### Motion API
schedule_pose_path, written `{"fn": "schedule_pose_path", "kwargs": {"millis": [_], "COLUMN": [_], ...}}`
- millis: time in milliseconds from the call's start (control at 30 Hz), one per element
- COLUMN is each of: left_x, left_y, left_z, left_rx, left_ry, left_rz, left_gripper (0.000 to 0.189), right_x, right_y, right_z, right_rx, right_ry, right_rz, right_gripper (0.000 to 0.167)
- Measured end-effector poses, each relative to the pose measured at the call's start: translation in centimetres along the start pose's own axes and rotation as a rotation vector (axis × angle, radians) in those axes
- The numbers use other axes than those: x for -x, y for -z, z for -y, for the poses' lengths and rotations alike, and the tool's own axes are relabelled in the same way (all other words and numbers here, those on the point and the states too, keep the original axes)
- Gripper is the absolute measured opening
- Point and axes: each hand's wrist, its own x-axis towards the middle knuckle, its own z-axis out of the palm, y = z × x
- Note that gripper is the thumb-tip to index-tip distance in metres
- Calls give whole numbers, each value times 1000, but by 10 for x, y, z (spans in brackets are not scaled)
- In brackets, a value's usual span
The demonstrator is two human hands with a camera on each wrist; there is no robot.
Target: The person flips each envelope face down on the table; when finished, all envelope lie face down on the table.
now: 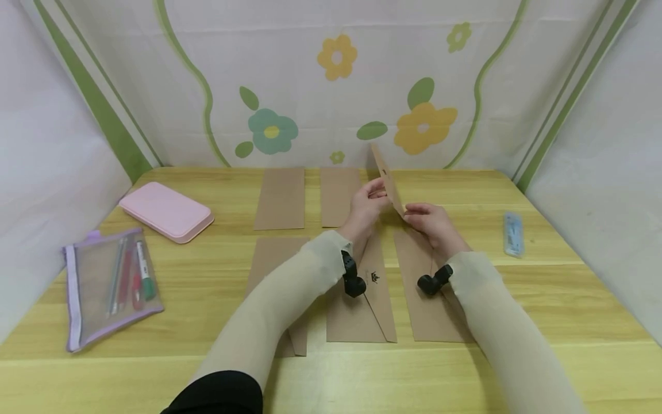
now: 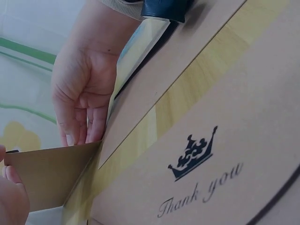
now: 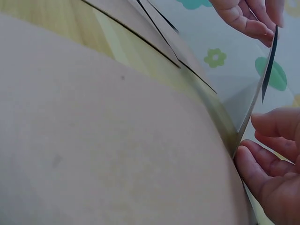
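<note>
A brown kraft envelope stands on edge over the back of the table, tilted. My left hand pinches one edge of it, with fingers and thumb at that edge in the right wrist view. Near its lower corner, my right hand pinches the same envelope. Below my forearms lie flat envelopes: a middle one bearing a dark crown print, a right one and a left one partly hidden by my sleeve. "Thank you" lettering shows on an envelope in the left wrist view.
Two more flat envelopes lie at the back, one left and one beside my left hand. Leftward are a pink case and a mesh pouch with pens. A small blue item lies right. A flowered curtain hangs behind.
</note>
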Motion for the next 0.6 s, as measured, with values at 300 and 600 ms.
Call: {"fn": "schedule_pose_path", "kwargs": {"millis": [300, 600], "left_x": [-3, -1], "left_y": [8, 14], "left_z": [-11, -23], "left_rx": [-64, -127], "left_ry": [19, 37], "left_rz": [57, 115], "left_gripper": [52, 43], "right_x": [-4, -2], "right_y": [-10, -23], "right_z": [-1, 0], "right_rx": [-106, -154], "right_ry": [-13, -12], "right_rz": [3, 40], "right_gripper": [47, 48]}}
